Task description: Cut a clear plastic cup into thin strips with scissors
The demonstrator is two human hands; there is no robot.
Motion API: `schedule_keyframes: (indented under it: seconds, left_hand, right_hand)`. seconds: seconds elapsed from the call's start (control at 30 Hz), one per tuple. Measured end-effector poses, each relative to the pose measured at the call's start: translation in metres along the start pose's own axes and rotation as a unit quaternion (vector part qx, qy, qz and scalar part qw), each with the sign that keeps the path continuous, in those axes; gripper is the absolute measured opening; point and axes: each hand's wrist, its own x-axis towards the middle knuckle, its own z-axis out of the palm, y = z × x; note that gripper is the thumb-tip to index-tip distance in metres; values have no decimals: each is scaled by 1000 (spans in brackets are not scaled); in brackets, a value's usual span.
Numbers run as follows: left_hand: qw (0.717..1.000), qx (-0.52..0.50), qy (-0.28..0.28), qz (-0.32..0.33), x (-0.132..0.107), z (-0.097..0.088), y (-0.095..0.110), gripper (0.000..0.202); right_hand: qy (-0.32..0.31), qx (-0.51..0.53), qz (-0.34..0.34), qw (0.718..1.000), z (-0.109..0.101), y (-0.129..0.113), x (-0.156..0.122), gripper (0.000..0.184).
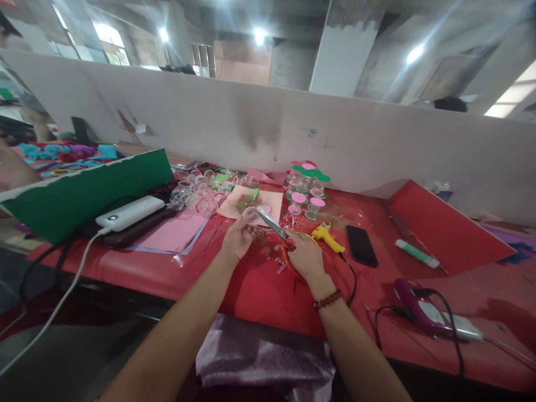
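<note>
My left hand [239, 239] is closed around a small clear plastic cup [250, 215], held above the red tabletop. In my right hand [305, 254] is a pair of scissors [272, 223] with orange-red handles, its blades pointing up and left to the cup's rim. Whether the blades touch the plastic I cannot tell. Behind the cup lies a pale pink sheet [272, 202] with green and red scraps on it. Small clear trimmings [281, 268] are scattered below my hands.
A yellow glue gun [329, 237] and a black phone [361, 245] lie to the right. Clear cups [196, 192] are heaped at back left; several with pink and green discs [307, 195] stand behind. A white power bank [132, 213], green board [92, 190] and red board [452, 231] flank the area.
</note>
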Motion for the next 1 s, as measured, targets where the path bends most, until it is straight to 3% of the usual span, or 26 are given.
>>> schedule_keyframes:
  seconds: [0.33,1.0]
  left_hand:
    - [999,31,-25,29,-2,2,-1,55]
    - [998,40,-35,30,1,0,-2,58]
  right_hand:
    - [-4,12,-14,1000,2,2,0,40]
    - [-41,17,-10,999,2,-1,0,42]
